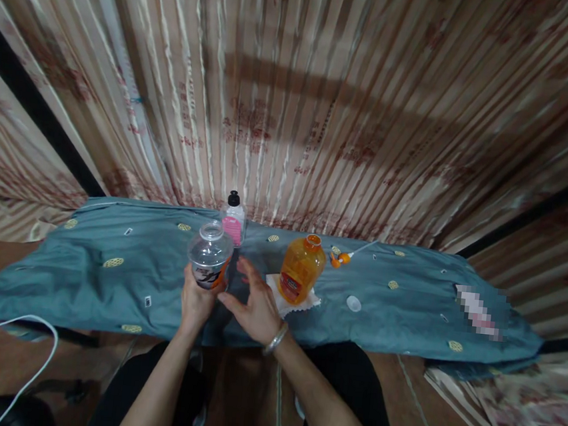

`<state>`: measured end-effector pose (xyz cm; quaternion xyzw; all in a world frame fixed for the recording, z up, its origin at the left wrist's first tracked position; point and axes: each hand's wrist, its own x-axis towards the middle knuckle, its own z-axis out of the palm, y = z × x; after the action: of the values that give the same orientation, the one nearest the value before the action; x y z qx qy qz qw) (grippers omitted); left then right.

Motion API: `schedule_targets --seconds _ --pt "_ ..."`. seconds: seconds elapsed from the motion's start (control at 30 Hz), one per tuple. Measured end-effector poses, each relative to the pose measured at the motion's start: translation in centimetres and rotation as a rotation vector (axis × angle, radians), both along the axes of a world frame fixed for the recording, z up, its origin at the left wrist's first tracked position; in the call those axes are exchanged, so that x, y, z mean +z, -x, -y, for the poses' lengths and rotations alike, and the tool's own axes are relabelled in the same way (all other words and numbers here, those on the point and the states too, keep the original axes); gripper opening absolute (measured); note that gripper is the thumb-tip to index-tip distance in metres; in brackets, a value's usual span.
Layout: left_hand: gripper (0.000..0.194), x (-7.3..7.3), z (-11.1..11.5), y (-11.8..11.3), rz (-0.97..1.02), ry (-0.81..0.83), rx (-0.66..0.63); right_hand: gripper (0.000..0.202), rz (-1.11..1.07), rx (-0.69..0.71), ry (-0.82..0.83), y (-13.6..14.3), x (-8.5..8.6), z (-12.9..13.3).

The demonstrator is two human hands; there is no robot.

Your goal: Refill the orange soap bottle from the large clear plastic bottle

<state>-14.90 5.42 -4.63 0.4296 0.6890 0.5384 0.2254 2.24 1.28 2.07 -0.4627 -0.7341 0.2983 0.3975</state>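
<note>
My left hand (197, 302) is wrapped round the lower part of a clear plastic bottle (210, 253), which has no cap and a black and orange label. Just right of it, my right hand (257, 307) has its fingers spread, with nothing in them. An uncapped amber bottle (303, 268) with a red label stands to the right on a white cloth (308, 304). Behind the clear bottle is a small bottle (233, 221) with a black cap and pink label. An orange pump head (340, 258) with a pale tube lies right of the amber bottle.
A small white round cap (353, 303) lies on the narrow table covered in teal patterned cloth (388, 323). A blurred-out flat item (478, 312) lies at the right end. Patterned curtains (284, 106) hang behind. A white cable (47, 324) loops at lower left.
</note>
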Motion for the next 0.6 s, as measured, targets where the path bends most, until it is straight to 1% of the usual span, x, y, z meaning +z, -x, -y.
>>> schedule_targets --seconds 0.07,0.13,0.23,0.33,0.43,0.53,0.6 --pt "0.075 0.3 0.3 -0.2 0.017 -0.036 -0.045 0.088 -0.04 0.026 0.019 2.0 0.0 -2.0" --pt "0.068 0.5 0.6 -0.4 0.041 -0.072 -0.088 0.106 -0.138 0.009 0.014 3.3 0.1 -3.4" --pt "0.063 0.7 1.1 -0.8 0.087 -0.104 -0.145 0.117 -0.281 -0.065 0.049 4.3 0.4 -4.2" --pt "0.065 1.0 1.8 -1.2 0.145 -0.118 -0.166 0.113 -0.389 -0.122 0.077 4.7 0.6 -4.0" --pt "0.067 1.5 2.4 -1.5 0.22 -0.12 -0.162 0.1 -0.457 -0.153 0.071 4.9 0.8 -3.5" --pt "0.072 2.2 3.0 -1.7 0.308 -0.099 -0.158 0.09 -0.481 -0.196 0.043 4.9 1.0 -3.1" --pt "0.08 2.5 3.2 -1.7 0.382 -0.094 -0.165 0.085 -0.483 -0.22 0.016 4.7 1.3 -2.9"
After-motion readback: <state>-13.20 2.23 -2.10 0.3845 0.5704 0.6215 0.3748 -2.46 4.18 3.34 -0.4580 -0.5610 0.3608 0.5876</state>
